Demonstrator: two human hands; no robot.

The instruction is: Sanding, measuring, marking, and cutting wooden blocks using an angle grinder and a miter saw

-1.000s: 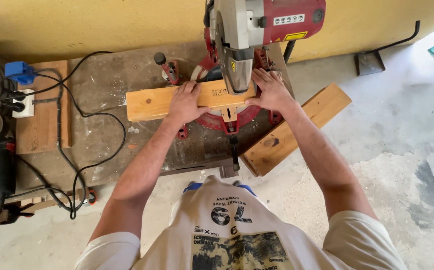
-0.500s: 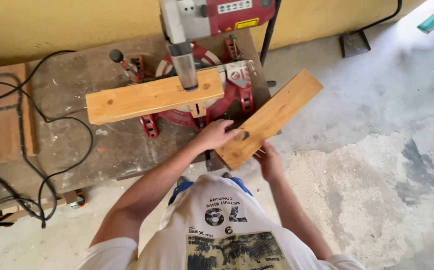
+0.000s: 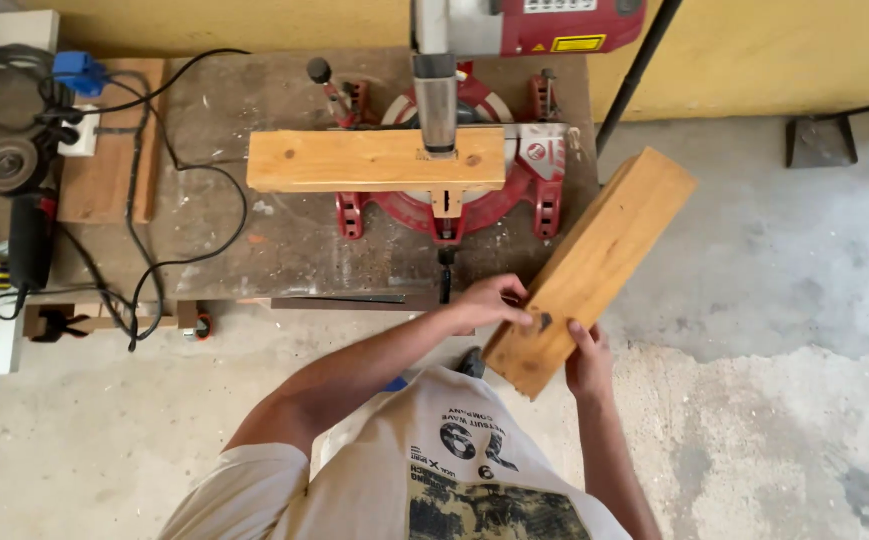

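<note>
- Long pale pine plank with a dark knot (image 3: 595,262): I hold it by its near end, slanted up and to the right, its far end out past the right edge of the workbench. It is clear of the saw, not resting on the saw bed.
- My right hand (image 3: 589,362): fingers wrapped under and around the plank's near right edge, clenched on it.
- My left hand (image 3: 493,303): fingers curled over the plank's near left edge, just beside the knot, grasping it too.
- My white printed T-shirt (image 3: 455,470): bottom of the view, nearest the camera.
- Stained grey workbench top (image 3: 285,240): in front of me, dusty, with a black cable (image 3: 225,210) looping across it.
- Red mitre saw (image 3: 455,190): at the middle of the bench, head over the bed; a second, shorter pale wooden board (image 3: 375,160) lies flat across its bed, against the fence.
- Far left: black angle grinder (image 3: 15,200), blue plug (image 3: 80,72), a brown wood offcut (image 3: 105,140).
- Risk, my judgement: I grip only one end, so the long free end could dip or swing and knock the saw or the black pole (image 3: 645,70) near the yellow wall (image 3: 205,25).
- Risk: the board on the saw bed looks unclamped; a bump from my plank could shift it.
- Risk: splinters from the rough sawn end under my bare fingers.
</note>
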